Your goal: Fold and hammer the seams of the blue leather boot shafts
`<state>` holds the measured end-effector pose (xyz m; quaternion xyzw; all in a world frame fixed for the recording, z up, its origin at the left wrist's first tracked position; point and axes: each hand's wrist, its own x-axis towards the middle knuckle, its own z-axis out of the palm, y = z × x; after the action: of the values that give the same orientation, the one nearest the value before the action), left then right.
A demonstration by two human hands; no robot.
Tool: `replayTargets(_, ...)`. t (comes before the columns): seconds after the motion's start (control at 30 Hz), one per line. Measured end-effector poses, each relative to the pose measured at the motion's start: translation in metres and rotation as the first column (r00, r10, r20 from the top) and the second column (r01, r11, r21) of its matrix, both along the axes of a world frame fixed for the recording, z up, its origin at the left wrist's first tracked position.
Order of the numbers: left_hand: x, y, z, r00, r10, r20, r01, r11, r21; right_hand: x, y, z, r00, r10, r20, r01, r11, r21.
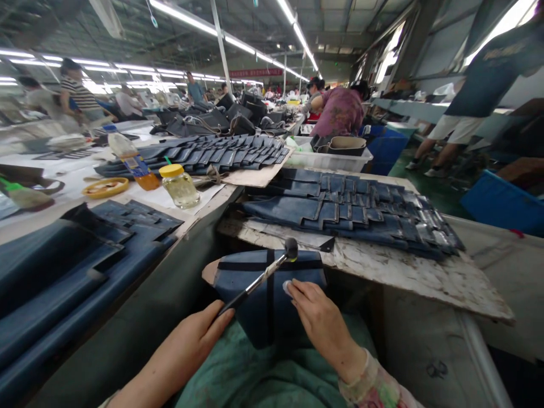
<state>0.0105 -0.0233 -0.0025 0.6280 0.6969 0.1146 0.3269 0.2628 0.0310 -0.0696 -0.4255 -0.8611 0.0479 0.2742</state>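
Note:
My left hand (208, 325) is closed around the black grip of a hammer (264, 276). Its metal shaft slants up to a dark round head, which is over the far part of a blue leather-like panel (250, 314). Black strips cross on that panel, and a brown edge shows at its left end. The panel lies across my lap, over green cloth (238, 374). In my right hand (317, 314), the fingertips pinch a small whitish piece (287, 288) against the panel's right side; I cannot make out its kind.
Overlapping blue panels (352, 209) lie on a worn board (425, 277) at right; more blue pieces (85, 260) lie left. A yellow-lidded jar (181, 190), a bottle (131, 158) and a yellow dish (105, 187) stand on the left table. Co-workers (340, 110) are farther back.

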Motion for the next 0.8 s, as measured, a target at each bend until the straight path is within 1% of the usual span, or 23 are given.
replayTargets(0.07, 0.009, 0.005, 0.001, 0.999, -0.033, -0.008, 0.033, 0.999, 0.026, 0.000, 0.000, -0.002, 1.000, -0.007, -0.004, 0.007, 1.000, 0.004)
replayTargets(0.23, 0.031, 0.015, 0.005, 0.990, -0.116, -0.086, 0.116, 0.993, -0.001, 0.001, 0.000, -0.003, 1.000, 0.001, -0.010, -0.001, 1.000, -0.006)
replayTargets(0.33, 0.036, 0.017, 0.006, 0.989, -0.123, -0.084, 0.126, 0.991, 0.038, 0.002, -0.001, -0.003, 1.000, -0.006, -0.021, 0.006, 1.000, 0.002)
replayTargets(0.4, 0.033, 0.014, 0.004, 0.989, -0.111, -0.101, 0.114, 0.993, 0.025, 0.002, -0.001, -0.002, 1.000, -0.006, -0.026, 0.006, 1.000, -0.003)
replayTargets(0.47, 0.024, 0.008, 0.001, 0.989, -0.073, -0.126, 0.073, 0.997, -0.003, 0.003, -0.001, -0.002, 1.000, 0.010, -0.026, -0.010, 1.000, -0.016)
replayTargets(0.53, 0.009, -0.002, -0.003, 0.993, -0.012, -0.119, 0.011, 1.000, -0.012, 0.004, 0.000, -0.003, 0.999, 0.020, -0.029, -0.021, 1.000, -0.017)
replayTargets(0.6, -0.009, -0.015, -0.005, 0.992, 0.081, -0.091, -0.078, 0.996, 0.039, 0.004, 0.000, -0.004, 0.999, 0.018, -0.033, -0.018, 1.000, -0.008)
replayTargets(0.67, -0.030, -0.028, -0.010, 0.980, 0.180, -0.081, -0.172, 0.981, 0.094, 0.004, 0.001, -0.006, 0.999, 0.013, -0.037, -0.013, 1.000, 0.004)
replayTargets(0.7, -0.041, -0.034, -0.013, 0.971, 0.221, -0.088, -0.211, 0.972, 0.104, 0.004, 0.001, -0.006, 0.999, 0.014, -0.038, -0.014, 1.000, 0.009)
replayTargets(0.8, -0.072, -0.052, -0.028, 0.948, 0.293, -0.126, -0.286, 0.955, 0.074, 0.004, 0.002, -0.005, 0.999, 0.027, -0.032, -0.026, 1.000, 0.016)
